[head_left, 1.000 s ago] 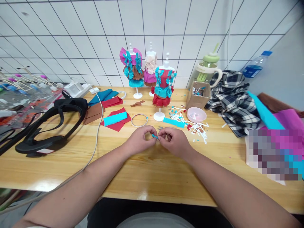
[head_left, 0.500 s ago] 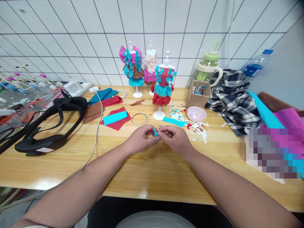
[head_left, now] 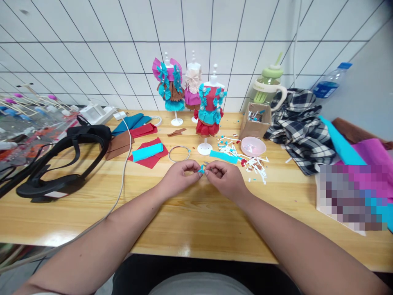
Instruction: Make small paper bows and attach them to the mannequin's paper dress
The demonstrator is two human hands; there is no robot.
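Just above the table, a small gathered piece of turquoise crepe paper [head_left: 201,169] sits between my two hands. My left hand [head_left: 182,176] pinches it between thumb and forefinger from the left. Fingers curled, my right hand [head_left: 227,179] closes on the paper's right edge with thumb and fingertips. A pointed metal tip [head_left: 206,163] shows just behind the hands; the rest of that tool is hidden. Beyond them stands a mini dress form [head_left: 211,108] in a red and turquoise paper dress with small bows. A flat turquoise paper strip [head_left: 224,156] lies beside its base.
White and coloured scraps [head_left: 256,168] surround a pink bowl [head_left: 253,146] and a cardboard box [head_left: 255,121]. A metal ring [head_left: 179,154] and folded papers [head_left: 147,152] lie left. A black headset [head_left: 61,164] and a cable [head_left: 123,176] occupy the left side; plaid cloth [head_left: 299,123] lies right.
The turquoise piece has turned slightly and now shows less between my fingertips. Both hands stay together in almost the same place; the whole view has shifted slightly.
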